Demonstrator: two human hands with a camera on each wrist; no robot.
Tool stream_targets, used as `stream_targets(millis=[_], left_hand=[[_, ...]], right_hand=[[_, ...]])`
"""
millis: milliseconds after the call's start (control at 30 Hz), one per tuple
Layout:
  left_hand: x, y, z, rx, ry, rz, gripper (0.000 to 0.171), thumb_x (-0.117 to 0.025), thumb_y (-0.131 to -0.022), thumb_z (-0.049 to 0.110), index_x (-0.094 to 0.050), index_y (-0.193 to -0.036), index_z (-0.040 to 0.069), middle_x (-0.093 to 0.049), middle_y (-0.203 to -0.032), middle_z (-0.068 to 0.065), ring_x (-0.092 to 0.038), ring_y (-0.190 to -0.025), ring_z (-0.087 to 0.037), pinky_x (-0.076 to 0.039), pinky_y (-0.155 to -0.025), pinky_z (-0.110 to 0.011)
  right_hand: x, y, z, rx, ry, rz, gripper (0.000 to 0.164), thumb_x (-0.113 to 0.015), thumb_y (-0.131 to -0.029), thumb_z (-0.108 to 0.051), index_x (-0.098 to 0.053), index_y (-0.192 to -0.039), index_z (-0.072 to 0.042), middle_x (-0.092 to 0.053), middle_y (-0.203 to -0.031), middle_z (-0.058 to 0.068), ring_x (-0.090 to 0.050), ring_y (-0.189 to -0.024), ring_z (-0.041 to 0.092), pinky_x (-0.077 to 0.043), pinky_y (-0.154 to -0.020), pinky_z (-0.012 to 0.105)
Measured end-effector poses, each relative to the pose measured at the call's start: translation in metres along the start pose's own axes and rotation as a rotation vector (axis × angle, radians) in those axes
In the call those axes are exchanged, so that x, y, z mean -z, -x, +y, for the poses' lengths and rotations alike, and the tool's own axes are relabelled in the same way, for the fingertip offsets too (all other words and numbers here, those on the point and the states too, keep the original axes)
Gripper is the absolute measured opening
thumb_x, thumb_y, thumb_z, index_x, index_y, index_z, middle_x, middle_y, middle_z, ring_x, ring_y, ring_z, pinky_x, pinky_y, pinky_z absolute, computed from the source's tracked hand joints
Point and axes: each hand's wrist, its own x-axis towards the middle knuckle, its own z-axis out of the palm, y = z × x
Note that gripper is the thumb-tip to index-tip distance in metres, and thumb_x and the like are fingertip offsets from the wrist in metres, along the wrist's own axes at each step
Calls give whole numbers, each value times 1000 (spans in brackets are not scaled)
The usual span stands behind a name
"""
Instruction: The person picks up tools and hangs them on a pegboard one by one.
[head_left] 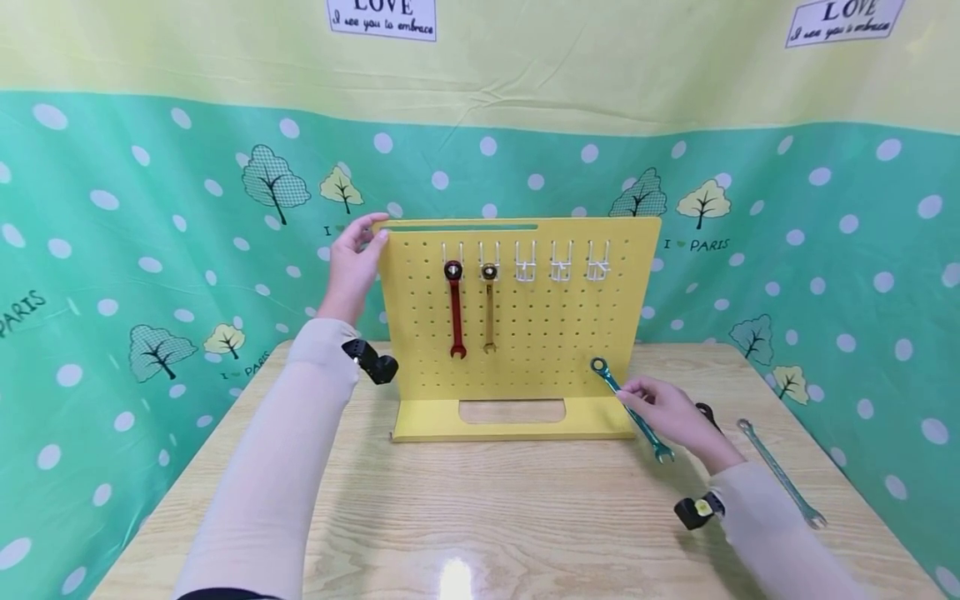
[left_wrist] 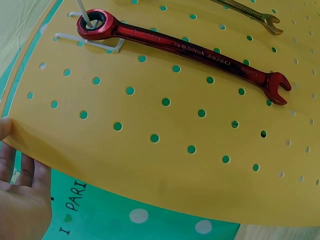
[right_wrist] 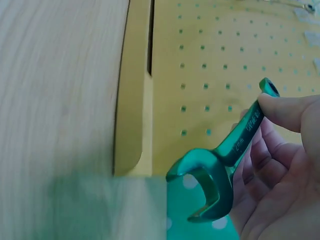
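Note:
A yellow pegboard [head_left: 435, 367] stands upright on the table. My left hand [head_left: 355, 271] pinches its upper left corner, thumb in front and fingers behind. From the board's hooks hang a red combination wrench [head_left: 456, 312] and, to its right, a gold wrench [head_left: 490, 312], both ring end up. My right hand [head_left: 667, 410] holds a green combination wrench [right_wrist: 240, 137] between thumb and fingers, in front of the board's lower right corner. In the head view its ring end tilts up to the left, and its open jaw points down toward the table.
White wire hooks [head_left: 560, 262] without tools line the board's upper right. On the table [head_left: 480, 500], right of the board, lies a silvery-green wrench [head_left: 780, 471]. Beside it is a dark wrench end [head_left: 707, 412], mostly hidden by my right hand. A patterned curtain [head_left: 480, 158] hangs behind.

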Motion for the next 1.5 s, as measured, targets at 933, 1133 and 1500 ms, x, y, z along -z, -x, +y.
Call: stream_targets(millis=[933, 1133, 1500], left_hand=[[1, 1, 1, 5, 7, -10, 33, -55, -105, 26, -60, -137, 22, -55, -122, -3, -57, -105, -20, -47, -94, -35], [1, 1, 1, 9, 4, -5, 32, -55, -104, 25, -60, -136, 22, -56, -121, -3, -57, -104, -19, -47, -92, -34], [0, 1, 1, 7, 2, -6, 33, -55, -104, 25, -60, -137, 21, -56, -123, -4, -58, -106, -20, -47, -94, -35]], right_hand=[[-16, -42, -90, 178, -248, 22, 42, -57, -103, -40, -59, -119, -2, -57, -92, 10, -55, -82, 30, -51, -67, 30], [-16, -48, -105, 210, -275, 39, 44, -56, -102, -45, -60, -119, -4, -57, -94, 10, -54, -83, 28, -53, -69, 33], [-18, -56, -133, 251, -355, 64, 42, -58, -102, -42, -60, -119, -3, -59, -98, 11, -55, -88, 30, -56, -76, 49]])
